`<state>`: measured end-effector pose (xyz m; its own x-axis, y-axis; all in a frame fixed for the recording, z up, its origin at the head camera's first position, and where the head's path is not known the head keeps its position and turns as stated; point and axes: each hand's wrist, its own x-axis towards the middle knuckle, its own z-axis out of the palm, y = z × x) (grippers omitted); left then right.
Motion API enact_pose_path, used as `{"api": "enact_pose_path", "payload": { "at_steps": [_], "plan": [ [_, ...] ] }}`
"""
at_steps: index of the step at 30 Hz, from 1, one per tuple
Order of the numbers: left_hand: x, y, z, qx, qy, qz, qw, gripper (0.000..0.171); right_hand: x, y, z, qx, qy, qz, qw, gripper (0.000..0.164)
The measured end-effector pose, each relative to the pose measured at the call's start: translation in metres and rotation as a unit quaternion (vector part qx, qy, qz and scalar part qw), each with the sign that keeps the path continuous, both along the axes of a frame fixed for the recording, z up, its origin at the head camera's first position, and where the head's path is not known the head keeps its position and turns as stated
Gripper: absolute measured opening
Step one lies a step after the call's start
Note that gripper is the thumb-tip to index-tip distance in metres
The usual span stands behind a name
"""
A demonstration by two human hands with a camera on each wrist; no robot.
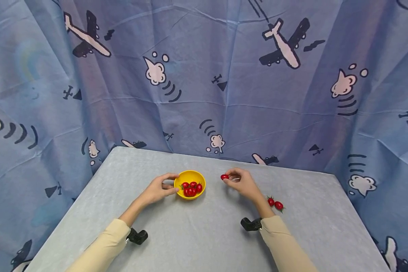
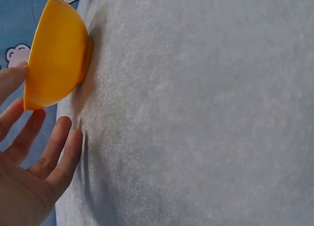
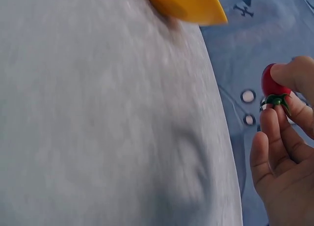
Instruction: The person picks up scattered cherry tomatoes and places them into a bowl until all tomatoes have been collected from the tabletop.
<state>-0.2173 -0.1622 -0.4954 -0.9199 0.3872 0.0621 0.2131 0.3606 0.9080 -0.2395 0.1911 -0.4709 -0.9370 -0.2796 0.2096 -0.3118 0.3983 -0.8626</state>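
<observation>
1. Plainly, we find the yellow bowl (image 1: 190, 176) upright on the grey desk (image 1: 190, 234), a little nearer the far edge than the near one, with its mouth facing up.
2. We see the left hand (image 1: 159, 189) at the bowl's left side, thumb and fingers parted and curved about the rim, so that it has hold of the bowl there; in the left wrist view, two of its fingers reach out clear of the bowl wall.
3. We see the right hand (image 1: 242, 183) nearly closed, thumb and fingertips pinching one red tomato (image 1: 224, 176). It holds this above the desk, to the right of the bowl and apart from it. The right wrist view shows us the green stem leaves (image 3: 277, 100) at one end, with other fingers bent loosely below.
4. Inside the bowl we make out a cluster of small red tomatoes (image 1: 190, 192), packed together; they overlap too much for us to count surely.
5. Two more tomatoes (image 1: 278, 206) lie on the desk just beside the right forearm, close together, both showing green leaves.
6. Both arms wear beige sleeves (image 1: 287, 245), and we notice a black device (image 1: 137, 237) at each wrist.
7. Behind the desk we see a blue curtain (image 1: 197, 90) printed with aeroplanes and clouds.
</observation>
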Motion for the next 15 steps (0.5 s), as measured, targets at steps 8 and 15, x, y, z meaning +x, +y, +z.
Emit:
{"api": "enact_pose_path", "payload": {
  "at_steps": [8, 15],
  "plan": [
    [0.002, 0.001, 0.003, 0.0, 0.002, -0.003, 1.0, 0.05, -0.013, -0.026, -0.009, -0.006, -0.013, 0.032, 0.999, 0.018],
    [0.002, 0.001, 0.003, 0.001, 0.004, -0.008, 1.0, 0.05, -0.011, -0.051, -0.002, 0.004, -0.012, 0.051, 0.999, 0.019]
  ]
}}
